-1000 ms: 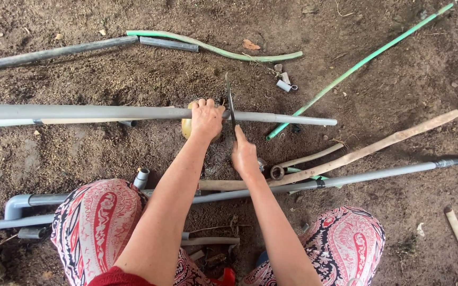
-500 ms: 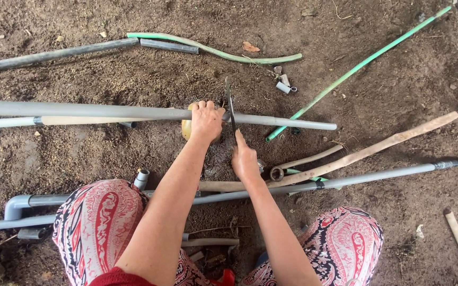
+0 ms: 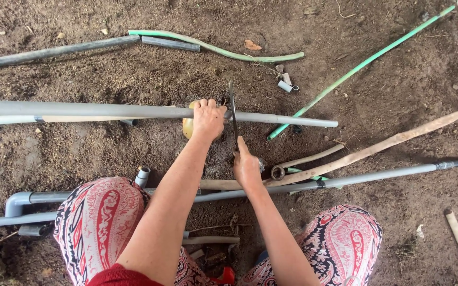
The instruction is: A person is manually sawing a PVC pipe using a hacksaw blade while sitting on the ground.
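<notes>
Both hands work at one spot on a long grey plastic pipe [image 3: 133,110] that lies level across bare brown dirt [image 3: 80,153], just above the middle of the view. Closed over the pipe from above, the left hand [image 3: 208,117] pins it against a rounded yellowish object [image 3: 188,126] beneath. Directly at its 3 o'clock a thin dark saw blade [image 3: 232,114] crosses the pipe, pointing toward 12 o'clock; the right hand [image 3: 246,167], wrapped tight round the blade's near end, sits at 6 o'clock from the crossing. Further out, a smooth green rod [image 3: 367,63] slants toward 2 o'clock, a curved green hose [image 3: 229,51] lies at 12, pale flat wooden strips [image 3: 377,148] at 3, and another grey pipe [image 3: 345,181] runs across, over red patterned trousers [image 3: 99,222].
</notes>
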